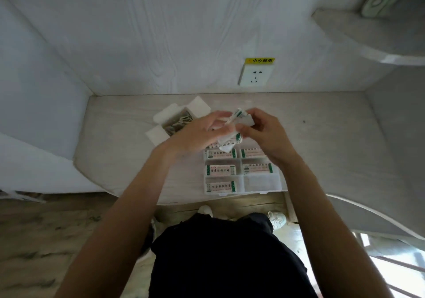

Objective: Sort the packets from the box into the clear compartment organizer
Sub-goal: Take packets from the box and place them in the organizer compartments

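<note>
**Packets held above the organizer**

My left hand and right hand both pinch a small bunch of white, green-striped paper packets between them. Just below my hands sits the clear plastic compartment organizer, several cells filled. Beyond my left hand, the open white cardboard box holds more packets.
</note>
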Tool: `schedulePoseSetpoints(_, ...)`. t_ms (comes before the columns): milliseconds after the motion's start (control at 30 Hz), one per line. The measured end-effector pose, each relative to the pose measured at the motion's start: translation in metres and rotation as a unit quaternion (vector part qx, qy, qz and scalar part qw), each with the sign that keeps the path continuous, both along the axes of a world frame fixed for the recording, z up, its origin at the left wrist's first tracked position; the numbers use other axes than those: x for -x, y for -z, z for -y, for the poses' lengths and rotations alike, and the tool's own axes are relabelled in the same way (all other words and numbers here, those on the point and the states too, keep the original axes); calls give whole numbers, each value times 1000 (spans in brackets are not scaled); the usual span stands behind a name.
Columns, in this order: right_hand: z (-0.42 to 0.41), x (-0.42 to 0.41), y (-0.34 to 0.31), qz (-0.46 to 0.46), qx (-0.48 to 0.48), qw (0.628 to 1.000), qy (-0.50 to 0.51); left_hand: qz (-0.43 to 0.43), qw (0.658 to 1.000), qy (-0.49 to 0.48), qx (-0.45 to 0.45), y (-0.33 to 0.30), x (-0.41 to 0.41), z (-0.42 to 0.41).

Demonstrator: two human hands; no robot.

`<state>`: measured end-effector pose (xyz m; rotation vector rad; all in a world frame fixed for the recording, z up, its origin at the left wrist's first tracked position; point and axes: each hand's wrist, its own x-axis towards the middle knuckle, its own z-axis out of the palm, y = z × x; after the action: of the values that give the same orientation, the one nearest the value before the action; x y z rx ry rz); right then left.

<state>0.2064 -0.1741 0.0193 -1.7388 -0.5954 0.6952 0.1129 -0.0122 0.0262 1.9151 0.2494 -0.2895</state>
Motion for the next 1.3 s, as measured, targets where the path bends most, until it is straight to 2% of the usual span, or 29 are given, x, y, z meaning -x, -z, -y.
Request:
schedulePoseSetpoints(67, 14, -2, -1, 7, 2, 1000, 17, -57, 993, 33, 98, 8, -8, 13)
schedulePoseSetpoints(133, 28, -4, 0, 4, 1, 999, 47, -90, 970, 20, 226, 19, -15, 25)
schedulePoseSetpoints(200, 37, -4, 3, -2, 2, 997, 74, -97, 952, 10, 289, 26, -18, 34)
schedulePoseSetpoints(367, 58, -5, 16, 5, 19, 986, 163, -61, 960, 57, 268, 36, -19, 57)
schedulePoseSetpoints(667, 75, -2, 31, 27, 40, 968, 246, -14, 981, 1, 194, 52, -6, 71)
schedulePoseSetpoints(833, 85, 0, 24, -88, -76, 951, 285, -17, 985, -54, 164, 63, 4, 66)
schedulePoseSetpoints(900, 89, 2, 25, -118, -87, 948, 281, -11, 981, -105, 165, 66, 8, 64)
schedulePoseSetpoints(967, 95, 2, 32, -88, -46, 960, 263, -2, 973, -142, 180, 69, 10, 61)
schedulePoseSetpoints(1033, 103, -1, 44, -8, 50, 976, 214, 4, 971, -160, 176, 71, 11, 60)
schedulePoseSetpoints(1133, 108, -3, 65, 63, 170, 969, 168, 0, 971, -176, 159, 76, 12, 59)
schedulePoseSetpoints(1300, 92, -16, 79, 115, 189, 956, 192, -14, 962, -207, 175, 83, 19, 63)
